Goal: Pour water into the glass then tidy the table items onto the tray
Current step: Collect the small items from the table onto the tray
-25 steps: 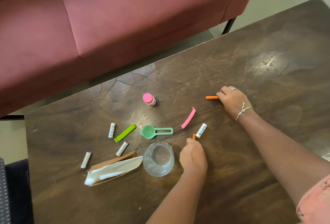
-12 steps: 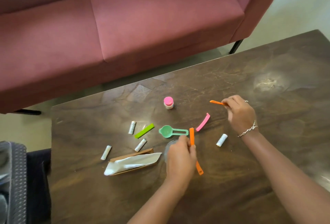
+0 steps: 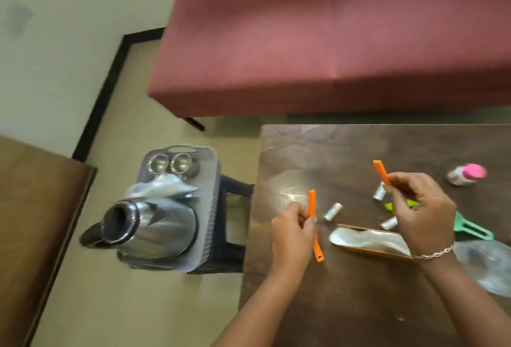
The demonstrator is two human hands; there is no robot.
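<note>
Big red sofa [image 3: 331, 42] up at 12 o'clock, out of the way. Brown table [image 3: 359, 305] at 4 o'clock, with all the little things to tidy. Grey tray [image 3: 214, 153] on a dark stool [image 3: 237, 183] at 9 o'clock of the table, just beside its edge, likely that near for short reaches. Shiny jug [image 3: 160, 225] filling the near half of the tray, 2 steel cups [image 3: 159, 164] at the far end, so not much bare room left. Clear glass [image 3: 492, 263] at 3 o'clock on the table, too blurry to tell of water inside. Tight in the left hand [image 3: 290, 233], fingers curled round it: 1 orange clip [image 3: 312, 205]. Pinched in the right hand [image 3: 420, 205]: a 2nd orange clip [image 3: 381, 171], tip up toward 11 o'clock. Both held up off the wood by the look of it, likely for a carry over to the tray. 3 little batteries [image 3: 333, 211] lying between the hands, not picked up yet.
</note>
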